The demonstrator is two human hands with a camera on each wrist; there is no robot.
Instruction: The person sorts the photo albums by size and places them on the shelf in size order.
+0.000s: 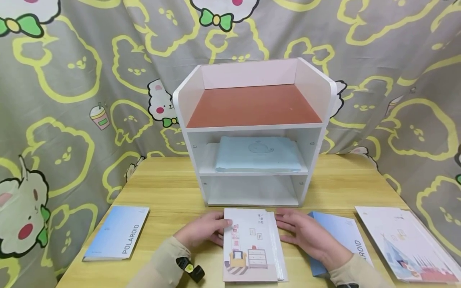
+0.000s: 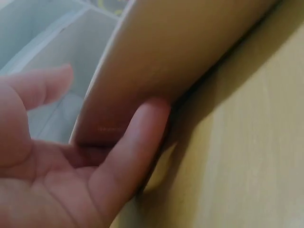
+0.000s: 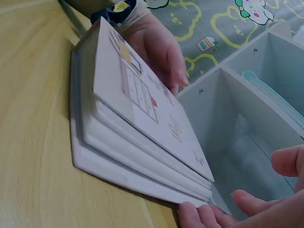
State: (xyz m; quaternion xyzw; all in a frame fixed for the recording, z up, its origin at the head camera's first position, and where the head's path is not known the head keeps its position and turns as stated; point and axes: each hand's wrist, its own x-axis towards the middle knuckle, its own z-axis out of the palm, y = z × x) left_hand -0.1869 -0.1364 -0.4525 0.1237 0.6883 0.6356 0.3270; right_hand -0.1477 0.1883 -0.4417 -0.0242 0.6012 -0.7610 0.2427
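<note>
A white photo album (image 1: 248, 248) with a drawn room on its cover lies on the table before me, its thick pages showing along the right side. My left hand (image 1: 205, 230) is at its spine, fingers touching the spine low down and the thumb (image 2: 52, 85) over the cover's edge. At the other side my right hand (image 1: 306, 230) has its fingers against the album's far right corner. Those fingertips (image 3: 190, 214) are right at the bottom cover, with the thumb (image 3: 287, 161) standing apart.
A white shelf unit (image 1: 248, 129) stands behind, with a light blue whale-pattern album (image 1: 259, 154) on its middle shelf. Blue POLAROID albums lie at left (image 1: 117, 234) and right (image 1: 340, 236), the right one partly under my forearm. Another illustrated album (image 1: 403, 244) lies far right.
</note>
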